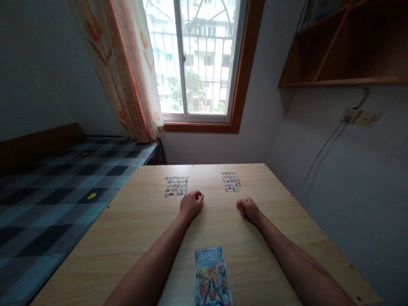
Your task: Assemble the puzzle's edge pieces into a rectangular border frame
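Observation:
My left hand [191,204] rests on the wooden table [216,225] with its fingers loosely curled in and nothing visible in it. Just beyond it, close to its knuckles, jigsaw puzzle pieces [177,186] lie in several rows. My right hand [248,208] is closed in a fist on the tabletop, and I see nothing held there. A second block of puzzle pieces [231,182] lies in rows a little beyond that fist. Between my forearms, near me, is a colourful picture sheet or box [213,276] lettered "BLUEY"; its lower end is cut off by the frame.
To the left stands a bed [63,191] with a checked cover, beside the table edge. A curtain [124,72] hangs by the barred window [204,63]. On the right wall are a wooden shelf [344,80] and a socket [352,115] with a cable.

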Demonstrator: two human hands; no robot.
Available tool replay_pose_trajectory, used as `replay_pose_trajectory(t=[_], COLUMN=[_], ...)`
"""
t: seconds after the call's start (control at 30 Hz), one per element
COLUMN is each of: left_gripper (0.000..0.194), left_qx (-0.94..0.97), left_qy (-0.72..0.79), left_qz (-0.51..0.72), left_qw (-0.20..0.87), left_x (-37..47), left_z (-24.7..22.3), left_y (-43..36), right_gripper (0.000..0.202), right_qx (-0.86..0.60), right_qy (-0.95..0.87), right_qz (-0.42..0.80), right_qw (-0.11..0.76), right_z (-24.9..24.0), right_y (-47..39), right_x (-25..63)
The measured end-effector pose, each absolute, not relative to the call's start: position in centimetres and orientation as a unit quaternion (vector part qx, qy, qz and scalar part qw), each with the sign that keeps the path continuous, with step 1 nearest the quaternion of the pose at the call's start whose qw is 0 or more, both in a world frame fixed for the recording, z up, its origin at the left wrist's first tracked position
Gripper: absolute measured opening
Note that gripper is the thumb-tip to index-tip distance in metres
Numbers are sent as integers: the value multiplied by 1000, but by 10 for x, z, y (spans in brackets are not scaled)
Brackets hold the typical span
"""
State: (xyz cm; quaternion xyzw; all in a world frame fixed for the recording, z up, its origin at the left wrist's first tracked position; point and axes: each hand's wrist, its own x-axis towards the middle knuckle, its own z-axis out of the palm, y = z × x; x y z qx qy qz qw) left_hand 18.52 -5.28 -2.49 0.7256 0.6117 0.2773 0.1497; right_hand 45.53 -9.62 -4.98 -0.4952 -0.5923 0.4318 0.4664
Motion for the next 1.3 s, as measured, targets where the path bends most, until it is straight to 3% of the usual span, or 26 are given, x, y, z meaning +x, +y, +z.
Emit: replay_pose_trajectory(t=[0.2, 0.57, 0.8, 1.3], left_gripper=[20, 19, 17, 18], left_qx=[739, 722, 739, 742], left_qy=[607, 584, 550, 549], left_qz=[259, 306, 322, 305], left_qw=[132, 211, 219, 234], left_x=[187, 179, 177, 176], left_z=[-27, -25, -28, -28], left_y=[-54, -58, -64, -61], right_gripper=[36, 14, 23, 21], right_qx=[-474, -468, -462, -446], right_qy=[-605, -587, -598, -624], right_qz=[446, 472, 428, 438], right_qw=[459, 462, 496, 468], right_z=[-52, -62, -62, -60], right_y=[-98, -71, -68, -70], right_x=[436, 389, 386, 390])
